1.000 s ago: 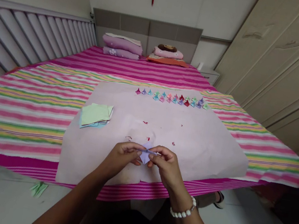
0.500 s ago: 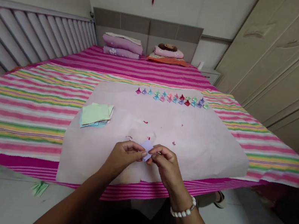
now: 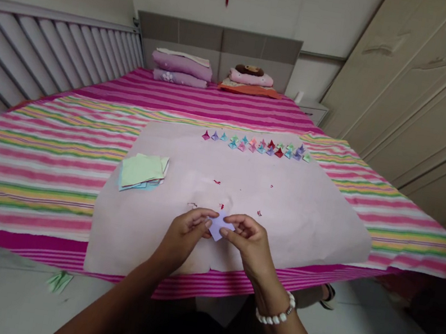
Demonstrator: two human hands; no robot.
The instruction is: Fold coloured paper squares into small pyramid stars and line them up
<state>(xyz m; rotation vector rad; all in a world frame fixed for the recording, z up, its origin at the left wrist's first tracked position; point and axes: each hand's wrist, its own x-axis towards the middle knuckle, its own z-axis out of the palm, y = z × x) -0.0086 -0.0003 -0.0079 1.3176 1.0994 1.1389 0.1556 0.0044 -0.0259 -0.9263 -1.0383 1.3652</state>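
Between my two hands is a small folded piece of lavender paper point(image 3: 217, 230), with one corner pointing down toward me. My left hand point(image 3: 186, 235) pinches its left side between thumb and fingers. On the right side, my right hand point(image 3: 247, 244) grips it the same way and wears a white bead bracelet at the wrist. Both hands are just above a large pale sheet point(image 3: 303, 220) spread on the bed. Small dark red scraps point(image 3: 259, 213) lie on that sheet around and beyond my hands.
Several small folded paper shapes point(image 3: 279, 152) in many colours stand in rows at the sheet's far edge. A stack of pale green and blue paper point(image 3: 144, 171) lies left. A striped cloth point(image 3: 36, 158) covers the bed. Crumpled green paper point(image 3: 59, 281) is on the floor.
The lavender paper now spreads wider between my fingers, showing side corners. My hands have shifted slightly apart. The stack, the scraps and the folded shapes have stayed in place.
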